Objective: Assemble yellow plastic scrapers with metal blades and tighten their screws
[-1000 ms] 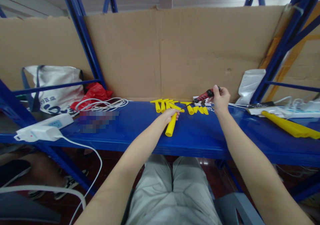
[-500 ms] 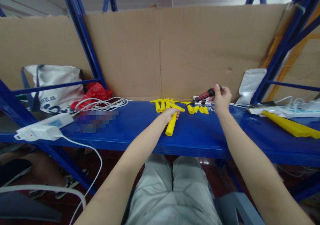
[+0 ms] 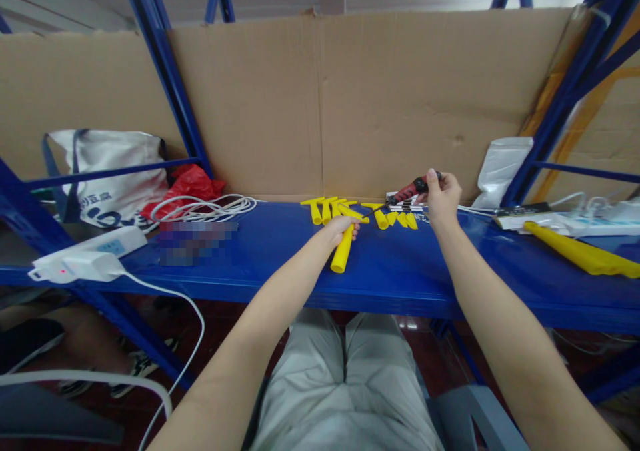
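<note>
My left hand (image 3: pixel 344 229) is closed around a yellow T-shaped piece with a round tube (image 3: pixel 342 256) pointing toward me. My right hand (image 3: pixel 444 196) grips the back of a red and black screwdriver (image 3: pixel 411 191), whose thin shaft slants down left to the yellow piece by my left fingers. Whether its tip sits in a screw is too small to tell. Behind my left hand lie several yellow T-shaped pieces (image 3: pixel 326 211). Another T-shaped piece (image 3: pixel 381 219) rests under the screwdriver's line, with small yellow wedge-like parts (image 3: pixel 402 220) to its right.
All this is on a blue shelf (image 3: pixel 400 271) before a cardboard panel (image 3: pixel 320 104). At left are a white power strip (image 3: pixel 95 251), coiled white cable (image 3: pixel 210 209), a red bag (image 3: pixel 187 187) and a cloth bag (image 3: pixel 120 171). A long yellow piece (image 3: pixel 580 251) lies at right.
The screwdriver has shifted slightly left and down with my right hand, its shaft now reaching the yellow piece. My left hand has stayed in place.
</note>
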